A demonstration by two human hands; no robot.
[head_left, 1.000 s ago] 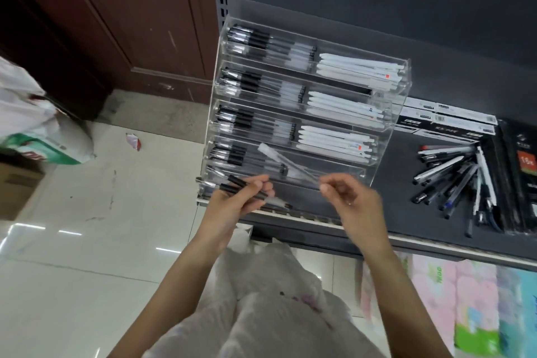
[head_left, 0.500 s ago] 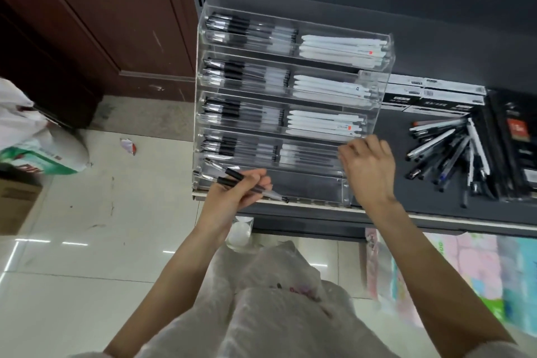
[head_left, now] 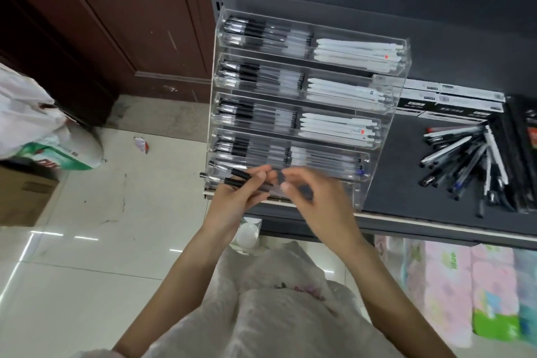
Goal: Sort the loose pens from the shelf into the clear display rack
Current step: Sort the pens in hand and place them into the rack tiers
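— Clear plastic, five tiers: what is in the rack (head_left: pixel 404 49) in front of you?

— Black-capped pens on the left of each tier, white pens on the right in the upper three; the rack stands at the left end of the dark shelf (head_left: pixel 404 183), its back to the shelf wall.

— And your hands?

— Both are raised before the lowest tiers; my left hand (head_left: pixel 232 200) grips a small bundle of black pens (head_left: pixel 241 179), fingers curled round them, the caps pointing left past the rack's corner; my right hand (head_left: pixel 316 200) is just beside it, fingertips meeting the bundle's other end; it is blurred, so I cannot tell whether it pinches a pen or only touches.

— Where are the loose pens?

— A heap of them (head_left: pixel 462 166), black, white and blue, lies fanned on the shelf to the right of the rack, well apart from my hands; flat boxes (head_left: pixel 447 102) sit behind the heap, against the wall.
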